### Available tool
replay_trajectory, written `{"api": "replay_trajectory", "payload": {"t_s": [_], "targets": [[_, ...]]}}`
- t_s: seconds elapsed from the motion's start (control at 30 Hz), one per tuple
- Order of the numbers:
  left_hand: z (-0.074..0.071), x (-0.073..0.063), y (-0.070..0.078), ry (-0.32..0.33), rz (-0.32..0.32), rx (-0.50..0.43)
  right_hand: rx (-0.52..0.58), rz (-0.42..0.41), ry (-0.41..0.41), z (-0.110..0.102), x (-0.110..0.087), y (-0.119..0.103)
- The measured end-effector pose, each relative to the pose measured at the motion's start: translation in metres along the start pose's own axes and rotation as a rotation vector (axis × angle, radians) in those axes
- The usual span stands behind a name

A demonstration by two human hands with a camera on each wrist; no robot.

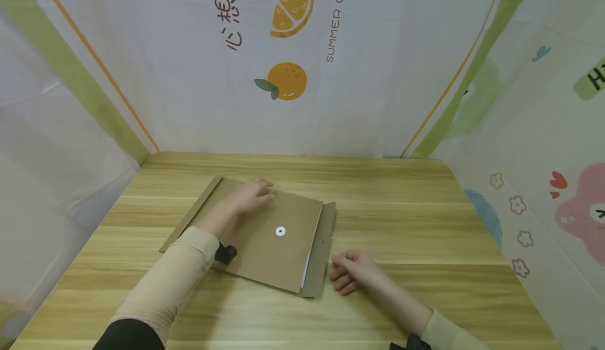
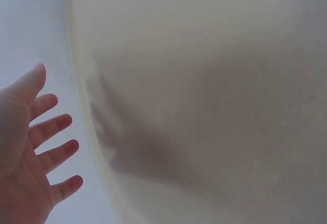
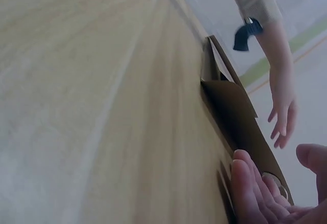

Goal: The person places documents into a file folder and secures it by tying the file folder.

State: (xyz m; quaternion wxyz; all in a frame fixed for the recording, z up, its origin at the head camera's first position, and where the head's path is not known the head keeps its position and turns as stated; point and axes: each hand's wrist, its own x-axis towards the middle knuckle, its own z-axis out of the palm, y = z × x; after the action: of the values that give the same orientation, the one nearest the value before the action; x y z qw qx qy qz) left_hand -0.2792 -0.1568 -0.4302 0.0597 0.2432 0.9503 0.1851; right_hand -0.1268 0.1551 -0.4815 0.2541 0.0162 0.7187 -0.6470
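Observation:
A brown kraft-paper document envelope (image 1: 264, 258) lies slanted on the table, a white round button (image 1: 280, 231) on its face. Its right flap (image 1: 323, 250) is folded out, and a thin white paper edge shows beside it. Over the envelope's upper left part is my left hand (image 1: 250, 196), its fingers spread and holding nothing. The left wrist view shows that hand (image 2: 25, 147) apart from the brown surface, which carries its shadow. Just right of the flap, my right hand (image 1: 355, 272) hovers with loosely bent fingers. In the right wrist view its fingertips overlap the envelope's side (image 3: 237, 119).
The wood-grain table (image 1: 402, 224) extends around the envelope. White printed cloth (image 1: 359, 108) hangs behind it and along both sides. A narrow folded strip (image 1: 189, 216) runs down the envelope's left end. Dark wrist-camera mounts (image 1: 226, 254) sit on both wrists.

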Motion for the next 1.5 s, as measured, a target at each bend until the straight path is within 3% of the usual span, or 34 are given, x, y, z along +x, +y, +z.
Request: {"api": "replay_trajectory", "payload": {"t_s": [0.27, 0.67, 0.93, 1.23, 1.5], "targets": [[-0.001, 0.005, -0.017, -0.068, -0.063, -0.054, 0.041, 0.022, -0.067, 0.008, -0.001, 0.002], [0.003, 0.007, -0.028, -0.098, -0.067, 0.014, 0.103, 0.024, -0.114, 0.014, 0.002, 0.000], [0.005, 0.009, -0.028, -0.104, -0.096, 0.011, 0.156, 0.022, -0.113, 0.015, 0.009, -0.001], [0.003, 0.012, -0.025, -0.107, -0.124, 0.027, 0.230, -0.045, -0.248, 0.011, 0.009, -0.007], [-0.001, 0.011, -0.025, -0.101, -0.120, -0.016, 0.276, -0.075, -0.287, 0.014, 0.009, -0.009]]}}
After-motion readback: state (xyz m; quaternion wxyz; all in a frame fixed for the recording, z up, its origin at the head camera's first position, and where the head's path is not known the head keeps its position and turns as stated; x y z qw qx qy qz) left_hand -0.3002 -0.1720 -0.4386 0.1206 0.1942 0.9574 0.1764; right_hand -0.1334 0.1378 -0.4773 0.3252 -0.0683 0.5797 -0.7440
